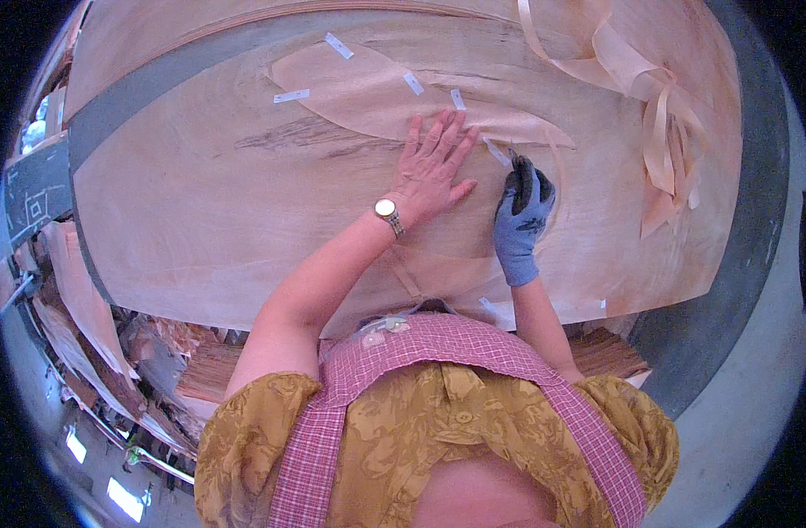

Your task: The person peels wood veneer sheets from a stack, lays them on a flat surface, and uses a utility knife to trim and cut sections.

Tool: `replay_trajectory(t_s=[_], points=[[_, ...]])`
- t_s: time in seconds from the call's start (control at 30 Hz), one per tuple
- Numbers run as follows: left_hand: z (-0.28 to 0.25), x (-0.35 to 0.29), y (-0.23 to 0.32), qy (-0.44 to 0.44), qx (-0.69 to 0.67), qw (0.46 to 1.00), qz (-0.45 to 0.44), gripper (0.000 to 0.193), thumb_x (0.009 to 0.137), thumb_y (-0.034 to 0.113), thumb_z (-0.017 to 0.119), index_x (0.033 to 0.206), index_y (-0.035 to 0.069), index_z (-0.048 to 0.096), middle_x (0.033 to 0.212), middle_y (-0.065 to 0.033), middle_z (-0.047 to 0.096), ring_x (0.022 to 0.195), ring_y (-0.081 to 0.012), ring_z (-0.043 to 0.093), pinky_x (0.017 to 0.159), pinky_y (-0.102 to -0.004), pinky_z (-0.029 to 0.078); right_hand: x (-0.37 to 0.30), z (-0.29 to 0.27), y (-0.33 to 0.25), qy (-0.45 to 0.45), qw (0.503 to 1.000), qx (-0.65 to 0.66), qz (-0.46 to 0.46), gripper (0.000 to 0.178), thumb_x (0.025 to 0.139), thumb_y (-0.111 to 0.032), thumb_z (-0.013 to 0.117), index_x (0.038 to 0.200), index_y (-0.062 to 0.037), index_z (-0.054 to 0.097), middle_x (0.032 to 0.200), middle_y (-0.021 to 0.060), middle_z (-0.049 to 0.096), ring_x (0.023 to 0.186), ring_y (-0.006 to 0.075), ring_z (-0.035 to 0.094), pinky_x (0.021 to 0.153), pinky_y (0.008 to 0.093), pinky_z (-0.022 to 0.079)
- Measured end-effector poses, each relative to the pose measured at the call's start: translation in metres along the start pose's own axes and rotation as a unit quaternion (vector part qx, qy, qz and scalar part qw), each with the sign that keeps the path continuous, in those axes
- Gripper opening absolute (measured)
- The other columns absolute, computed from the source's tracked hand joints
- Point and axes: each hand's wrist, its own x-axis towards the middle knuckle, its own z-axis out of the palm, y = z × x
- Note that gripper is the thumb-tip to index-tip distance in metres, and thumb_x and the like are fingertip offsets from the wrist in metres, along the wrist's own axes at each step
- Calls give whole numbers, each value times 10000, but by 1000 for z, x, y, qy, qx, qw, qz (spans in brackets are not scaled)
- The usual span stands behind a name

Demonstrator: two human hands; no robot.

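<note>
**Hands on the veneer sheet**

The right hand, in a blue glove, is closed around a dark tool (its tip hidden) on the veneer sheet. Just beside it, the bare left hand lies flat, fingers spread, pressing a taped veneer patch. Loose veneer strips curl near the table's far right corner.

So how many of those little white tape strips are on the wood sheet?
6 clear tape strips: top, left, middle, above the fingertips, beside the gloved hand, and near the lower edge. More may be hidden.
</note>
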Motion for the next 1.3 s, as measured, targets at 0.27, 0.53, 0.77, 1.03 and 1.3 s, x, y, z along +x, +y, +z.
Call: replay_trajectory(t_s=[0.27,0.53,0.77,1.03,1.3], points=[[0,1,-1,-23,11,1000,0,852,831,536,601,1517,134,296,1599,-116,198,1495,-285,106,1192,-550,40,40,22,-25,-59,998,34,-5,320,799,-215,730,1072,-93,613,1073,155,591,1046,364,527,882,462,459],[-2,1,-2,-13,-1,1000,2,843,837,547,591,1516,139,301,1601,-115,190,1493,-284,110,1192,-547,32,41,29,-23,-1,994,102,46,165,874,-148,645,969,-18,611,954,177,595,956,368,535,816,450,442],[-2,1,-2,-11,-3,1000,2,853,835,556,588,1520,147,285,1597,-113,201,1492,-288,111,1193,-550,30,28,26,-5,49,933,289,210,81,923,-85,629,959,-13,635,894,63,627,843,193,590,767,312,461],[-5,0,-2,-13,-1,1000,16,822,858,536,573,1518,146,277,1591,-86,233,1492,-276,130,1187,-569,37,16,8,-18,18,827,439,350,116,948,-121,622,1034,-43,629,878,22,648,679,102,565,595,244,434],[1,2,-1,61,-53,997,6,631,859,351,652,1409,118,448,1481,-83,421,1411,-260,330,1187,-526,136,26,-7,-30,-30,806,437,397,157,968,-210,611,1062,-87,640,837,19,675,567,50,536,460,200,359]])
